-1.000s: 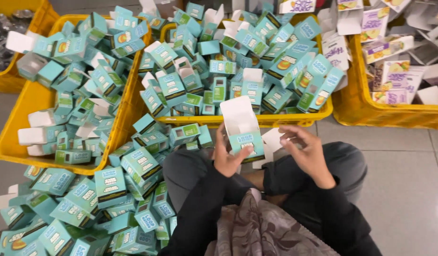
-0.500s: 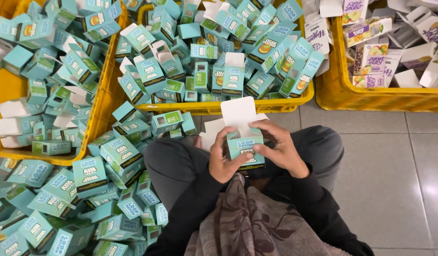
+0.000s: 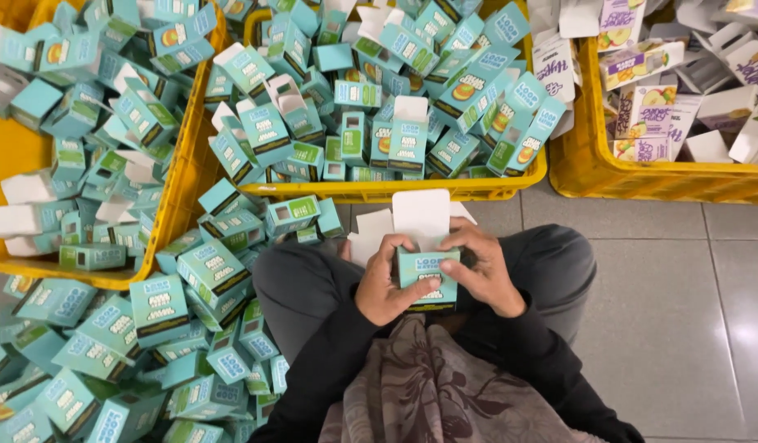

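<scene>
Hands meet over the lap: the left hand [image 3: 384,283] and right hand [image 3: 484,275] both pinch a small teal carton [image 3: 428,277] between fingers and thumbs, its white top flap [image 3: 421,215] standing open. Squeezing too hard could crease the thin card or bend the flap off true. Just left lies a loose heap of teal cartons [image 3: 161,308] on the floor; farther off, yellow crates [image 3: 371,190] brim with more.

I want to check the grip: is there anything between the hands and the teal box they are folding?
Nothing visible. The left hand and right hand both touch the teal box directly, fingers at its open top, under the raised white flap.
</scene>
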